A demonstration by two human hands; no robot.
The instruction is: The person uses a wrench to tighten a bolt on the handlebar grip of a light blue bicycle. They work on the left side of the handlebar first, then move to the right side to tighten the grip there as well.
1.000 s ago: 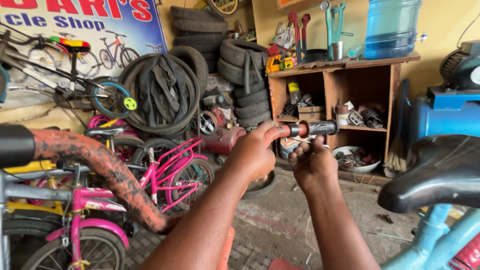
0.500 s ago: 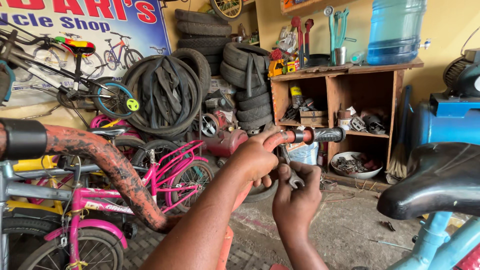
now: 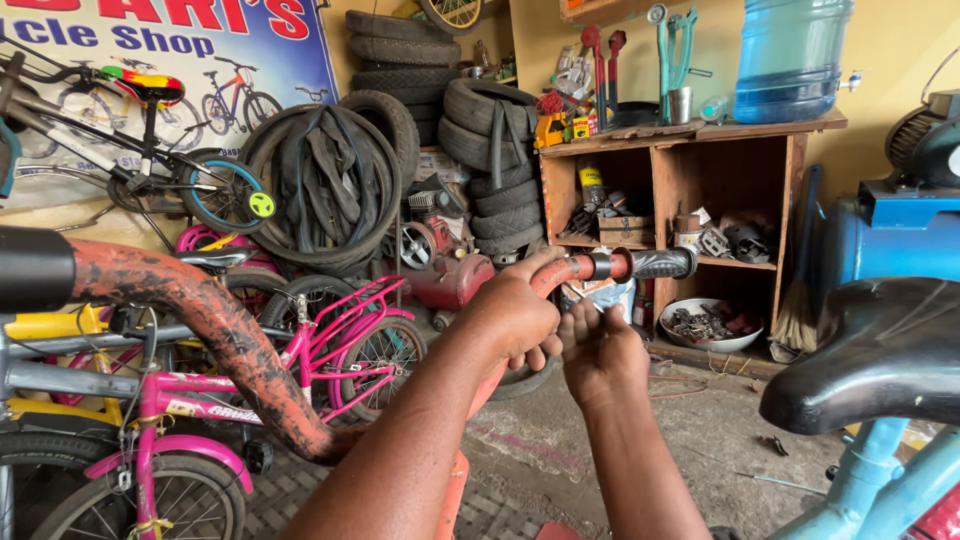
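Observation:
My left hand (image 3: 515,312) is closed around the rusty orange handlebar (image 3: 585,268) just inboard of its black rubber grip (image 3: 660,263). The same bar curves down to the left (image 3: 210,330) and ends in another black grip (image 3: 35,268). My right hand (image 3: 602,352) is directly under the bar beside the left hand. Its fingers are bunched upward around a small metal tool (image 3: 588,298), which is mostly hidden.
A black saddle (image 3: 885,345) on a blue frame sits at the right. Pink bicycles (image 3: 330,345) stand at the left. Stacked tyres (image 3: 500,150) and hanging tubes (image 3: 320,185) line the back wall. A wooden shelf (image 3: 765,135) carries tools and a blue water bottle (image 3: 790,55).
My right hand dropped away from the bar with the small tool, then rose back up under it. My left hand kept its grip on the handlebar.

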